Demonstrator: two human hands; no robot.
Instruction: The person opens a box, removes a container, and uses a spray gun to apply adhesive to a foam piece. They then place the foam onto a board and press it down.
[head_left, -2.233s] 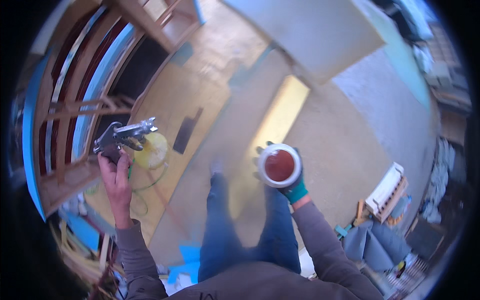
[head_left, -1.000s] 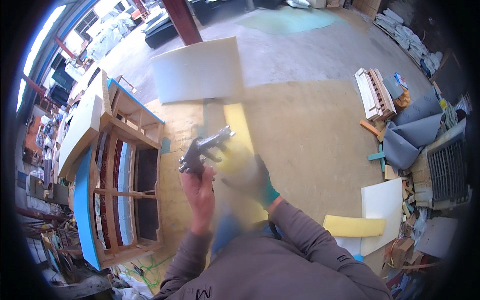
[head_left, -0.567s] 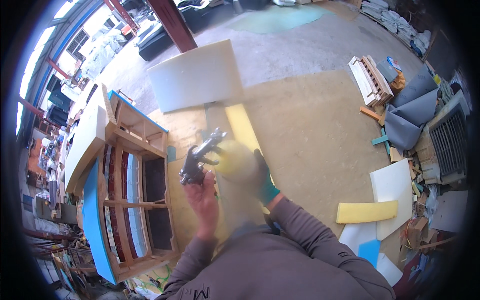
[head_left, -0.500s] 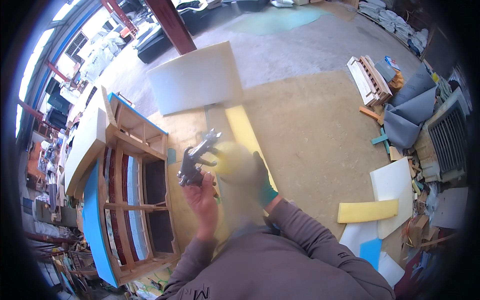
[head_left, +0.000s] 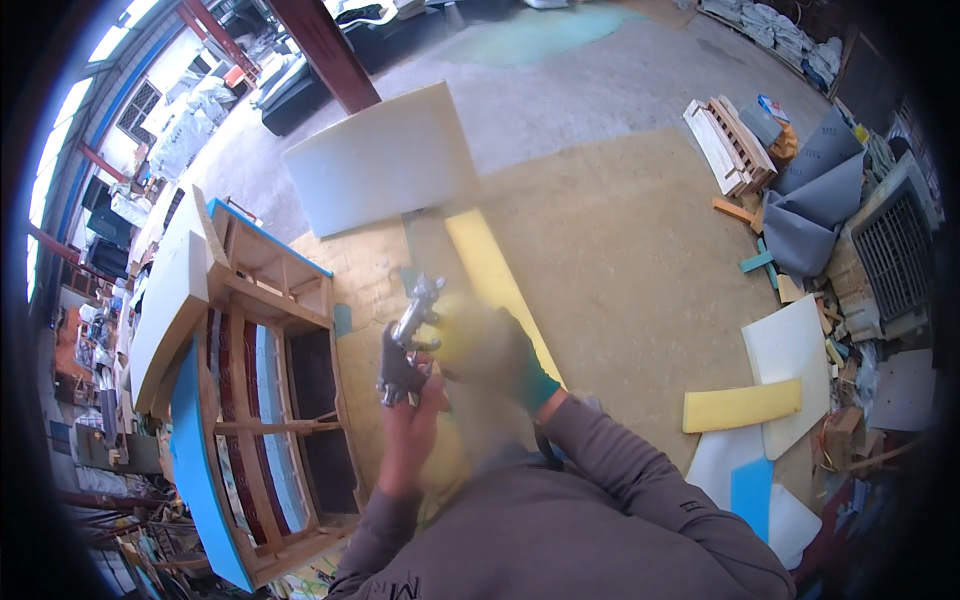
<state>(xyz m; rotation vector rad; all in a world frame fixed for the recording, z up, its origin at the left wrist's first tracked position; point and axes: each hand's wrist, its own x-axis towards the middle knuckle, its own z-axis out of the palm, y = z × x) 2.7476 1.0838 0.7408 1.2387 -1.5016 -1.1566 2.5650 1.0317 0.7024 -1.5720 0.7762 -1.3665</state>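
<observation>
Holding metal spray gun (head_left: pixel 413 328) in bare left grip (head_left: pixel 410 425), clenched around dark handle; body of gun directly above grip, nozzle end tilted up and away. Just right of gun, between both grips: rounded yellow container (head_left: pixel 457 328), badly blurred. Right grip (head_left: pixel 520 350), dark glove with green cuff, close against container's far side; cannot tell if clasped on it. Beyond, on tan floor covering (head_left: pixel 620 250), long yellow foam strip (head_left: pixel 500 285). Well left, wooden furniture frame (head_left: pixel 275 427). Farther ahead, large whitish foam panel (head_left: pixel 380 160).
</observation>
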